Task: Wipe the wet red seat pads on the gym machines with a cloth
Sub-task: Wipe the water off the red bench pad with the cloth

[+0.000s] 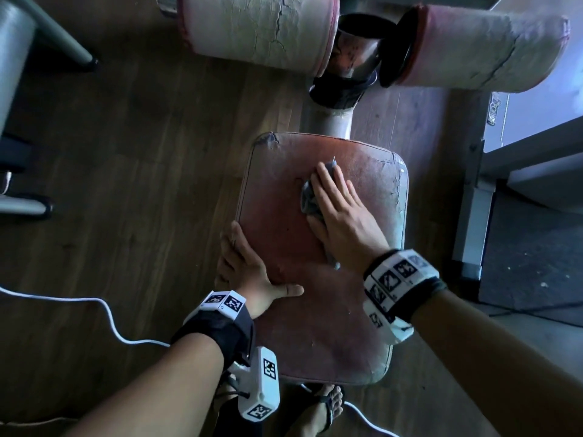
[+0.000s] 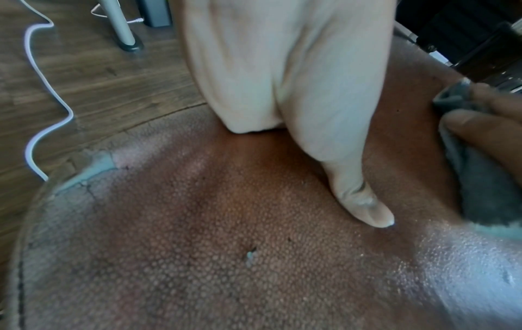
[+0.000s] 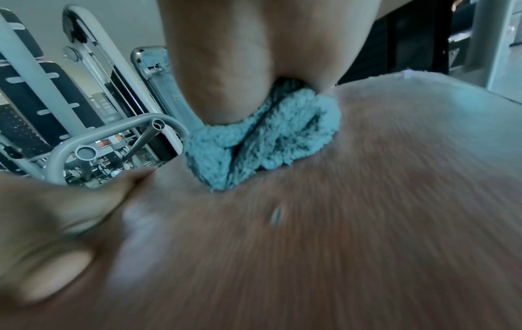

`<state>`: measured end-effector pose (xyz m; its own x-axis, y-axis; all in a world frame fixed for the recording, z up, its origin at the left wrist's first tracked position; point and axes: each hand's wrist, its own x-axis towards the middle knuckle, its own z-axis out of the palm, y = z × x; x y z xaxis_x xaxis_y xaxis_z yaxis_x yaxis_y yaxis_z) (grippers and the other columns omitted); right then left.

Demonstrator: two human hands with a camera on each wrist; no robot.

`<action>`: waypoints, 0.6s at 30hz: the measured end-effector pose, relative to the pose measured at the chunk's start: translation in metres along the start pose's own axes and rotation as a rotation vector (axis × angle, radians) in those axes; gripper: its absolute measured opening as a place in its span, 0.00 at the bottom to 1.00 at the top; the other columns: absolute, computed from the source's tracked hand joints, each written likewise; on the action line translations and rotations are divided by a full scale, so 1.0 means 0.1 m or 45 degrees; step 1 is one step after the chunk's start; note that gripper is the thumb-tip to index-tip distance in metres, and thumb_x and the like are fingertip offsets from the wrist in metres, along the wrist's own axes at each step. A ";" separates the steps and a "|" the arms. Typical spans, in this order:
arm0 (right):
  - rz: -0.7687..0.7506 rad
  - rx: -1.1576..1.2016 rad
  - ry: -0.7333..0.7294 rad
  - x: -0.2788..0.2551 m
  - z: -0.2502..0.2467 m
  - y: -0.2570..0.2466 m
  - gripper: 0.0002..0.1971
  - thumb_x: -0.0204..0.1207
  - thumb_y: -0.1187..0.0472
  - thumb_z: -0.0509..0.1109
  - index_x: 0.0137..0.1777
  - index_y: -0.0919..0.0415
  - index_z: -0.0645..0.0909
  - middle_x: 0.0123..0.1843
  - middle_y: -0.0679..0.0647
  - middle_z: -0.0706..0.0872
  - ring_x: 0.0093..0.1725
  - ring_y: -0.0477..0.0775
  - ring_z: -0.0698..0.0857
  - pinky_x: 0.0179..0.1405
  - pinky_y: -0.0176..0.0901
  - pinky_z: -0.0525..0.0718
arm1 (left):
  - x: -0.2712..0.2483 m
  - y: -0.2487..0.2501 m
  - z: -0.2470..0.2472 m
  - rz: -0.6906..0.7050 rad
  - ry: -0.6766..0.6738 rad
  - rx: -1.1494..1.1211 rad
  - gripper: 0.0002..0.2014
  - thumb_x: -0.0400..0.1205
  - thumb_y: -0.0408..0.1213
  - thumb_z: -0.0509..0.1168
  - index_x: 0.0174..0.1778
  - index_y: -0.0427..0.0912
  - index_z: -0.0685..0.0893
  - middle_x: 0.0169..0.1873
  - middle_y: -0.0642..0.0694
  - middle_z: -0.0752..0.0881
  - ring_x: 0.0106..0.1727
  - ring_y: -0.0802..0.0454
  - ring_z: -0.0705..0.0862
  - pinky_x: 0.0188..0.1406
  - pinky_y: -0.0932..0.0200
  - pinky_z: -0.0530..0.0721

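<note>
A worn red seat pad [image 1: 284, 216] with cracked corners fills the middle of the head view. My right hand [image 1: 339, 209] lies flat on a crumpled grey-blue cloth [image 1: 309, 198] and presses it onto the pad's upper middle. In the right wrist view the cloth [image 3: 262, 143] bunches under my palm on the blurred pad [image 3: 367, 223]. My left hand [image 1: 249, 269] rests on the pad's left edge, fingers down the side and thumb [image 2: 364, 205] lying across the top of the pad [image 2: 197, 256]. The cloth [image 2: 480, 178] shows at the right of the left wrist view.
Two cracked, faded roller pads [image 1: 262, 26] [image 1: 482, 48] sit beyond the seat on a metal post [image 1: 334, 121]. A white cable [image 1: 107, 310] trails over the wooden floor at left. Grey machine frames [image 1: 473, 190] stand to the right, and my sandalled foot [image 1: 328, 408] is below the seat.
</note>
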<state>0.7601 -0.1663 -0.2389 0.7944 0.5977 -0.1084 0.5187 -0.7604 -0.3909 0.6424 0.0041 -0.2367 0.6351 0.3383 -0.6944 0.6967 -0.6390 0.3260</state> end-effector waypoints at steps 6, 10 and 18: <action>0.033 0.068 0.042 0.25 -0.01 0.00 0.30 0.85 0.54 0.59 0.83 0.69 0.60 0.86 0.64 0.58 0.86 0.66 0.51 0.83 0.63 0.58 | -0.03 0.04 -0.02 -0.042 -0.012 0.092 0.84 0.48 0.73 0.78 0.75 0.51 0.15 0.83 0.36 0.32 0.86 0.35 0.45 0.82 0.38 0.53; -0.102 0.024 0.026 -0.10 0.05 -0.09 0.29 0.85 0.55 0.61 0.82 0.69 0.62 0.86 0.62 0.59 0.86 0.64 0.52 0.84 0.59 0.58 | -0.03 0.06 -0.01 -0.070 -0.001 0.089 0.85 0.47 0.69 0.81 0.77 0.52 0.16 0.84 0.37 0.34 0.86 0.35 0.48 0.80 0.36 0.57; -0.283 -0.049 -0.100 -0.01 0.02 -0.07 0.29 0.87 0.51 0.57 0.83 0.67 0.63 0.86 0.60 0.59 0.86 0.61 0.52 0.83 0.58 0.61 | -0.03 0.04 -0.01 -0.060 -0.014 0.081 0.84 0.48 0.69 0.81 0.78 0.52 0.17 0.84 0.38 0.34 0.86 0.36 0.48 0.79 0.37 0.58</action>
<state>0.7545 -0.1607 -0.2380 0.6330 0.7684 -0.0945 0.6911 -0.6159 -0.3784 0.6437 0.0015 -0.2326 0.5980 0.3619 -0.7151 0.7032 -0.6650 0.2515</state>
